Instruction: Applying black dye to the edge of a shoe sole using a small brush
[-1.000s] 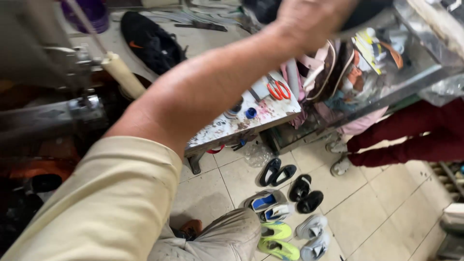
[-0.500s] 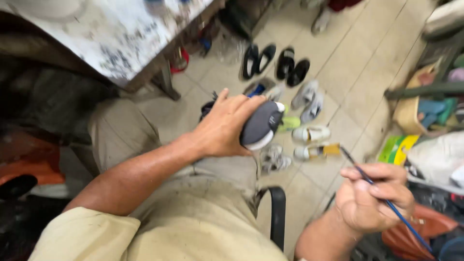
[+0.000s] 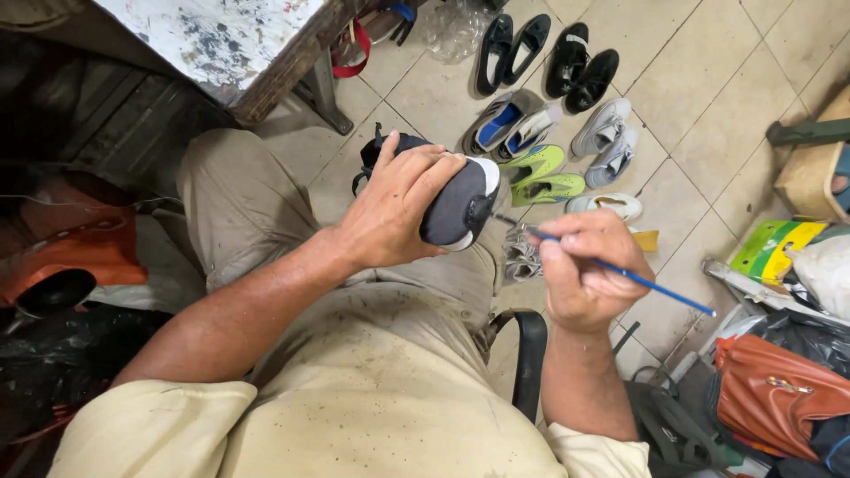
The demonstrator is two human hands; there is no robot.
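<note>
1. Since the earlier frame, the right hand (image 3: 586,270) has come up from the lower right and is now sitting just beside the shoe (image 3: 452,202); the left hand (image 3: 396,208) is still gripping it.
2. Left hand: fingers are wrapping over the dark upper of the shoe, holding it above the lap, centre of scene, white sole edge facing right.
3. Right hand: fingers are pinching a thin blue brush (image 3: 620,273); its tip is touching the shoe's toe end.
4. Far on the tiled floor (image 3: 708,80), pairs of shoes are lying in rows, including a lime-green pair (image 3: 544,175).
5. Paint-stained desk (image 3: 230,44) is standing far left.
6. Orange bag (image 3: 770,394) is lying near right.
</note>
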